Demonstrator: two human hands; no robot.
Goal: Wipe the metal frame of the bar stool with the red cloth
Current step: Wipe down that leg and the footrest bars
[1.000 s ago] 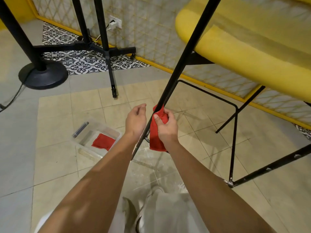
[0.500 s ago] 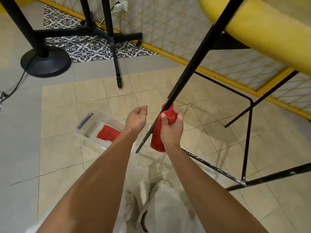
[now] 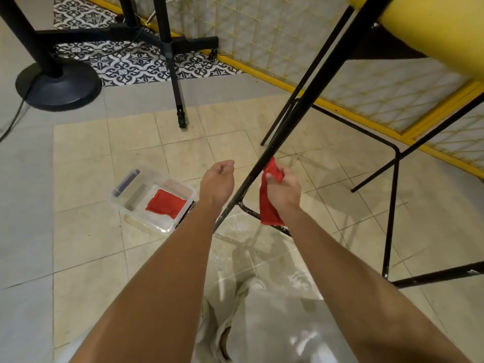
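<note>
At frame centre my right hand (image 3: pixel 282 191) pinches the red cloth (image 3: pixel 269 208) against the slanted bar stool leg (image 3: pixel 296 111), my left hand (image 3: pixel 217 183) is loosely curled and empty beside it, and I'd wrap the cloth fully round and slide it with steady pressure.

Seat (image 3: pixel 432 30): cut off by top and right edges. Leg (image 3: pixel 301 108): the stretch behind cloth (image 3: pixel 268 205) and right grip (image 3: pixel 282 189) is hidden. Left grip (image 3: pixel 217 182): fingertips curl out of sight; contact with leg cannot be told. Dark item (image 3: pixel 125 183) at the left wall of box (image 3: pixel 167 226): too small to identify. Stand pole (image 3: pixel 170 61): top cut off.
</note>
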